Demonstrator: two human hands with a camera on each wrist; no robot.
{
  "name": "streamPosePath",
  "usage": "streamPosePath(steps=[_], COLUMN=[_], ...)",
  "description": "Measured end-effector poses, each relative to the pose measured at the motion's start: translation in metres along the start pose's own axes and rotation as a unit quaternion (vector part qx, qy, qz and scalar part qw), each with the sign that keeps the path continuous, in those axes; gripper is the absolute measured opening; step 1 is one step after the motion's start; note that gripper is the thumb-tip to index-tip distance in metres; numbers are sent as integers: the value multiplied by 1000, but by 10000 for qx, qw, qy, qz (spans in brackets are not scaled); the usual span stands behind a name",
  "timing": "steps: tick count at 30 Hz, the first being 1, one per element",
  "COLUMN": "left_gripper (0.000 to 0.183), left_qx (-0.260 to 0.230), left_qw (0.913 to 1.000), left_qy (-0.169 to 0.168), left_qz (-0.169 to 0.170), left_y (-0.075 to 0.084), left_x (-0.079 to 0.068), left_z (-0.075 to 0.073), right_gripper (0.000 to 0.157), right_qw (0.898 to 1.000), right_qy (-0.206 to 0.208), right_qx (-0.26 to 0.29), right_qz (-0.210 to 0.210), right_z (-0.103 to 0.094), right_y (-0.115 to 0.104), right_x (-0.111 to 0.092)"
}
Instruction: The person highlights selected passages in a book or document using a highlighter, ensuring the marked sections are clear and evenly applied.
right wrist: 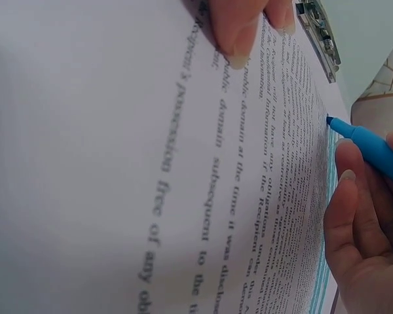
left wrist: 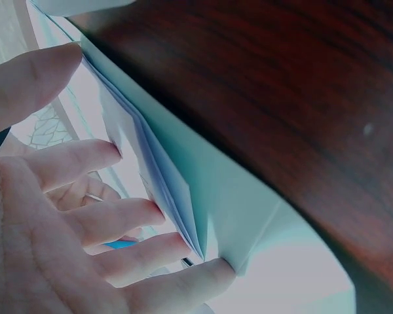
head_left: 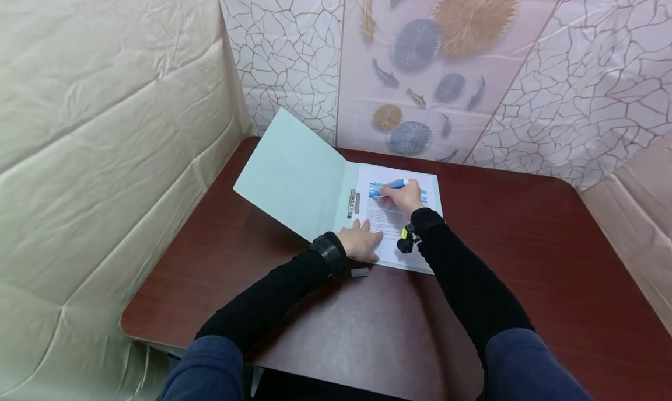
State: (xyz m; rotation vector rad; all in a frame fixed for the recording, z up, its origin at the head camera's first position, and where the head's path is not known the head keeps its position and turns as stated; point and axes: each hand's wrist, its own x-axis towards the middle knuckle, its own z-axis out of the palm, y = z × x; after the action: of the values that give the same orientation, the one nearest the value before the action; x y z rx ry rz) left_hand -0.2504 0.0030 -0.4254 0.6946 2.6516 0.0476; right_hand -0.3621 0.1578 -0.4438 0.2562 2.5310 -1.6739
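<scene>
A pale green folder (head_left: 296, 173) lies spread on the table, its left cover tilted up off the tabletop. Printed sheets (head_left: 391, 246) lie in its right side, with blue highlighted lines near the top. My right hand (head_left: 405, 199) pinches a blue highlighter (right wrist: 373, 147), whose tip touches the text at the left end of those lines. With fingers spread, my left hand (head_left: 359, 241) rests on the lower left of the page. In the left wrist view its fingertips (left wrist: 147, 212) touch the edges of the stacked sheets.
A metal clip (head_left: 352, 204) sits along the folder's spine. On the brown table (head_left: 520, 261), a small grey piece (head_left: 360, 272), probably the highlighter's cap though too small to tell, lies just below the left hand. Patterned cloth (head_left: 294, 51) hangs behind the table.
</scene>
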Motion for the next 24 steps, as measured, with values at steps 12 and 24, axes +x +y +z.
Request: streamPosePath(steps=[12, 24], left_gripper=[67, 67], left_qx=[-18, -32], left_qw=[10000, 10000], left_qy=[1, 22], left_qz=[-4, 10], left_y=[1, -1], left_x=[0, 1], left_z=[1, 1], right_gripper=[29, 31], right_qw=[9999, 9999], right_qy=[37, 75], right_qx=[-50, -83], right_qz=[83, -66], right_z=[-1, -2], right_y=[-1, 0], right_x=[-3, -3])
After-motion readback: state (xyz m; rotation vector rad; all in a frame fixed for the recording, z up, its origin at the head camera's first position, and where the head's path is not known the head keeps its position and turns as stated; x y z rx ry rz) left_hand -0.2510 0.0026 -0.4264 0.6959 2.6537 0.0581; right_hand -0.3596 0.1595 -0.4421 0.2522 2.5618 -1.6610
